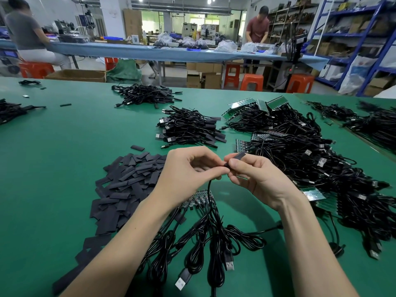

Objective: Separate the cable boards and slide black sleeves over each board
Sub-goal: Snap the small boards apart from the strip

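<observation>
My right hand (255,174) pinches a flat black sleeve (237,157) between thumb and fingers above the green table. My left hand (188,170) pinches the end of a black cable (209,189) right at the sleeve's near end; the board itself is hidden by the fingers. The cable hangs down to a joined strip of boards (199,198) lying under my wrists, with several USB cables (214,243) attached. A heap of loose black sleeves (128,181) lies to the left of my left hand.
A pile of sleeved cables (190,127) lies behind my hands, another (145,95) farther back. A large tangle of cables with green board strips (300,151) fills the right side. Bare green table surface (53,146) shows on the left. Two people work at a far bench.
</observation>
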`<act>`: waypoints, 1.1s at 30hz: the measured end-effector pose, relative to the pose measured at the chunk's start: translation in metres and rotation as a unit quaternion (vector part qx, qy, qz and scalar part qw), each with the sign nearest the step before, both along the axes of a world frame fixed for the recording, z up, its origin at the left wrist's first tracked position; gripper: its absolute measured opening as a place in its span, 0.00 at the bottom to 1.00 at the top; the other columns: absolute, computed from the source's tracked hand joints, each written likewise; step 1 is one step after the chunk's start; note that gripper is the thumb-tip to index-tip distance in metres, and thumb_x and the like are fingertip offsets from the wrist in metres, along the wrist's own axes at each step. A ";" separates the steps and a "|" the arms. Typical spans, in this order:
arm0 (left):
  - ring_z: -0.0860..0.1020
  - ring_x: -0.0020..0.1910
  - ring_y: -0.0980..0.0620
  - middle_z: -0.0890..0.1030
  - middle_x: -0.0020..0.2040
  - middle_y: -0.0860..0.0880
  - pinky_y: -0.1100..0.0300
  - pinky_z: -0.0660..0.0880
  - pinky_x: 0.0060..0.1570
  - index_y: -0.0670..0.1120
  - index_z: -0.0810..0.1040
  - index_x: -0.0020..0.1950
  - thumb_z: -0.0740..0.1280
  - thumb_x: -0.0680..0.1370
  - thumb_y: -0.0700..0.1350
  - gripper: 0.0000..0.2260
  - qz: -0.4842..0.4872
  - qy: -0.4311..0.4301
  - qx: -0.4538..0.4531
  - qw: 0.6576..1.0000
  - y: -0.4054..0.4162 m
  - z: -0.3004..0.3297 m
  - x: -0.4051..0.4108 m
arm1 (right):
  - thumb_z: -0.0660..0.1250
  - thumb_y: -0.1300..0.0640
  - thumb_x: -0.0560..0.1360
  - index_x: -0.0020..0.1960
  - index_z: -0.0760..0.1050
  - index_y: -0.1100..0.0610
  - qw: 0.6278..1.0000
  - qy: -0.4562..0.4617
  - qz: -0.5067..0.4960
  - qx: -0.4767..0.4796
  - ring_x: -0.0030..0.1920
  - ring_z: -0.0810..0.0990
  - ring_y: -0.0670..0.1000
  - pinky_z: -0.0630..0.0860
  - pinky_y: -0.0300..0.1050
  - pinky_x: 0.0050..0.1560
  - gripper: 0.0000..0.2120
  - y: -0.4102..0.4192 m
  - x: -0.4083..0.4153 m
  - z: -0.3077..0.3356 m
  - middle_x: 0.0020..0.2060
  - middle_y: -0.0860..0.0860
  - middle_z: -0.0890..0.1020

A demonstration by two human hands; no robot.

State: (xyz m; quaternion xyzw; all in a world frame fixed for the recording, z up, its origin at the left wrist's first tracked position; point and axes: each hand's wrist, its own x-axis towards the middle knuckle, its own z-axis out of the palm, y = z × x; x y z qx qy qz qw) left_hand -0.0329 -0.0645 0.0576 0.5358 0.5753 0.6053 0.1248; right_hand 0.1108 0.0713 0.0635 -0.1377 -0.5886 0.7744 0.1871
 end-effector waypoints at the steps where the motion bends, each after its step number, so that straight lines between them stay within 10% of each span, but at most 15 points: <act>1: 0.86 0.38 0.53 0.87 0.39 0.53 0.63 0.81 0.41 0.48 0.86 0.44 0.81 0.70 0.42 0.06 0.005 0.007 0.002 1.000 -0.001 0.001 0.000 | 0.75 0.57 0.69 0.45 0.87 0.55 1.000 0.001 0.004 0.000 0.39 0.83 0.43 0.80 0.34 0.42 0.06 0.000 0.000 0.000 0.41 0.51 0.86; 33: 0.87 0.37 0.48 0.87 0.39 0.49 0.62 0.81 0.41 0.46 0.85 0.42 0.79 0.73 0.42 0.04 -0.021 -0.047 -0.011 0.999 -0.001 0.002 0.002 | 0.77 0.55 0.68 0.53 0.85 0.51 0.997 0.054 -0.052 -0.017 0.42 0.85 0.48 0.81 0.38 0.45 0.13 -0.008 -0.007 0.003 0.47 0.57 0.86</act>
